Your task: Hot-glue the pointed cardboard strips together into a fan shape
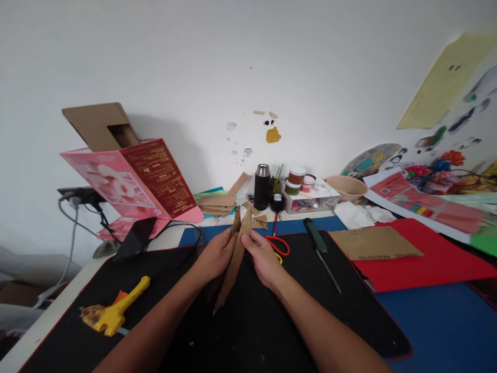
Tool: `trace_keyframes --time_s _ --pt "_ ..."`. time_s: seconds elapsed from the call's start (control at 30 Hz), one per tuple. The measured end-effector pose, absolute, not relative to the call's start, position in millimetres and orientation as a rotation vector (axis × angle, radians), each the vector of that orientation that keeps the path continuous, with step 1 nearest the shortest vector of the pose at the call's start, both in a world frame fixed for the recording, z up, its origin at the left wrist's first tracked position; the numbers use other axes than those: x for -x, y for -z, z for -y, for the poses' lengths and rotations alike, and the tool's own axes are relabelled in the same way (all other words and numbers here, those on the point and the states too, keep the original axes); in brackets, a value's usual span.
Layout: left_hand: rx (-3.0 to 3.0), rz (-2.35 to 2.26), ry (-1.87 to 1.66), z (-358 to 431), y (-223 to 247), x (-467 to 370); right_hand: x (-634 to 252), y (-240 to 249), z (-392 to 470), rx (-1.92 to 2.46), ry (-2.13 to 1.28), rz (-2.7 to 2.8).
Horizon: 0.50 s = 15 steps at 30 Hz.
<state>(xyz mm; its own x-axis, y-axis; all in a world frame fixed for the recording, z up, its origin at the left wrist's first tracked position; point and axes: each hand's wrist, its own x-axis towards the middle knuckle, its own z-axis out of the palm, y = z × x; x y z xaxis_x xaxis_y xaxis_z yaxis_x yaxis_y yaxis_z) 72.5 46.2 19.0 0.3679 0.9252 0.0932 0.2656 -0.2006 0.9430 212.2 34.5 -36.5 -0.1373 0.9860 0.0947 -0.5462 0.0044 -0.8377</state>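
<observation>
Between my two hands, over the black mat [248, 336], are pieces of brown cardboard [233, 272] stood nearly on edge and meeting at a narrow angle. My left hand [215, 254] grips the left side, its fingertips partly hidden behind the cardboard. My right hand [263, 256] pinches the right piece, thumb on its near face. Just beyond my right hand lie red-handled scissors [280, 246] and a yellow loop handle, partly covered by the hand. Further right are a dark green cutter [315, 235] and a thin pointed grey tool [328, 272].
A yellow glue gun [114, 311] lies left, near a black phone [135, 239] and a pink box [132, 181]. At the back stand a black bottle [262, 191] and paint jars [296, 177]. Flat cardboard [376, 242] rests on red sheets [430, 269] at right.
</observation>
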Motion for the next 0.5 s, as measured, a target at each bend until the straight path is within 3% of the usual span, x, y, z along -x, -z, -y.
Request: trace_keyframes --time_s 0.23,0.5 --pt "-1.342 -0.922 -0.653 -48 -23 -65 -219 28 -34 0.653 -1.528 0.933" --pt "-1.293 -0.829 -0.628 -43 -32 -66 -220 22 -30 0.654 -1.588 0.895"
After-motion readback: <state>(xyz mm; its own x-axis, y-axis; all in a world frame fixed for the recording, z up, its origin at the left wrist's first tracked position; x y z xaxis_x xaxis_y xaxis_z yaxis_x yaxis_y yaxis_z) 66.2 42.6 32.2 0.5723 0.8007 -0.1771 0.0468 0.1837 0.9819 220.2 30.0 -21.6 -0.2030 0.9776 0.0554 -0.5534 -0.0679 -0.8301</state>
